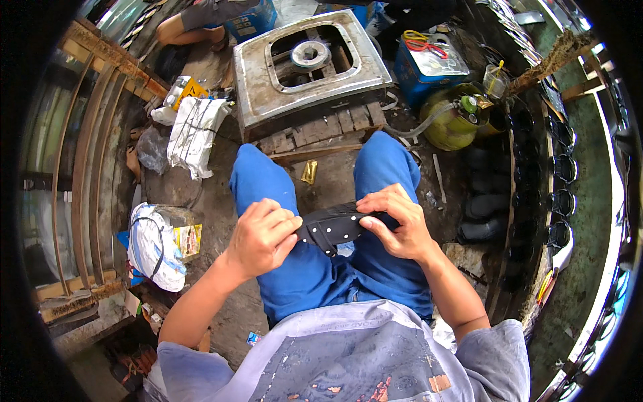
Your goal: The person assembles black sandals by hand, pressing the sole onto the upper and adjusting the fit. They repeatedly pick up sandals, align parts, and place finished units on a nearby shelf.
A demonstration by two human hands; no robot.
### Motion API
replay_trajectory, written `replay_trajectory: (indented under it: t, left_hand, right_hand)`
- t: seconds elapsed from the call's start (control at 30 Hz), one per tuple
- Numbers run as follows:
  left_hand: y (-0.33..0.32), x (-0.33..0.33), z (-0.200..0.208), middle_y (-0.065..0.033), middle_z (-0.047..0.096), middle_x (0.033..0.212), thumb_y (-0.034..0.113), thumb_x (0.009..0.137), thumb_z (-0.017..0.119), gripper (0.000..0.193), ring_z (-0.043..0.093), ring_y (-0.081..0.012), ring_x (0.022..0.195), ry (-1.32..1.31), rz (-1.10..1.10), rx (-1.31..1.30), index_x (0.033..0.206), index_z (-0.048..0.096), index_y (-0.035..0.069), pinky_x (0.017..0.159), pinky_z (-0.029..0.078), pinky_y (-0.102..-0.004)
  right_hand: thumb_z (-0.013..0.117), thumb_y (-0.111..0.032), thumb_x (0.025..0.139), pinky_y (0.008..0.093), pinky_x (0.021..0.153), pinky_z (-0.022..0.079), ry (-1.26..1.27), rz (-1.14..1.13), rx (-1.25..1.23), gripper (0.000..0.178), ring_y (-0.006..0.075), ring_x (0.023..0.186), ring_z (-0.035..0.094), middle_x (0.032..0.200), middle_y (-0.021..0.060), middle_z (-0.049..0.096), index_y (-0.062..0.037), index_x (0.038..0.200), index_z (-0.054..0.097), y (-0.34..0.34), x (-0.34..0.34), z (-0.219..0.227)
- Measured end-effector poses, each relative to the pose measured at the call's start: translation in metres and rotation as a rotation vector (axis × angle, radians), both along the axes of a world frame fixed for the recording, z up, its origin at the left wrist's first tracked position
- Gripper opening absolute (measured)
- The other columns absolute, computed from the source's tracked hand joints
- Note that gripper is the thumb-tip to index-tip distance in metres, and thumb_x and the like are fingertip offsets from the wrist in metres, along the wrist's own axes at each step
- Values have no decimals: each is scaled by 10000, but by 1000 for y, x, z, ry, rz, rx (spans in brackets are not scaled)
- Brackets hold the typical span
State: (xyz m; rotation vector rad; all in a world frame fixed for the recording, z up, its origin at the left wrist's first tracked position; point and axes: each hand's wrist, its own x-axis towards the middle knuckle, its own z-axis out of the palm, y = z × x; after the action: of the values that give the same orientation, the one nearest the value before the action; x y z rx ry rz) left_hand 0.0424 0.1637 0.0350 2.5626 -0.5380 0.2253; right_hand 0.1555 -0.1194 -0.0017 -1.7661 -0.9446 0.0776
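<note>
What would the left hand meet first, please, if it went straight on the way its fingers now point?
Probably the right hand: the left hand points along the black strap both hold, though depth is unclear.

The person sits with a strap piece [333, 226] held over the lap, between the left hand [261, 236] and the right hand [396, 224], each gripping one end. Ahead of the knees a metal frame [309, 63] rests on a pallet [321, 130]. Left of the pallet lies a wrapped bundle [194, 134]; another sack [155, 246] sits beside the left thigh. Right of the frame stands a box [429, 67], with a gas cylinder [455, 120] just in front of it.
</note>
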Motion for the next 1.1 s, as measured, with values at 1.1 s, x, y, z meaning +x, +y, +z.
replay_trajectory:
  t: [1.1]
  left_hand:
    - [-1, -64, -49, -139, 693, 1245, 17, 977, 708, 295, 661, -192, 1141, 216, 519, -1012, 1262, 659, -41, 1026, 511, -317]
  right_hand:
    - [779, -118, 830, 359, 763, 481, -189, 69, -180, 409, 207, 796, 668, 849, -15, 718, -104, 1201, 609, 104, -37, 9]
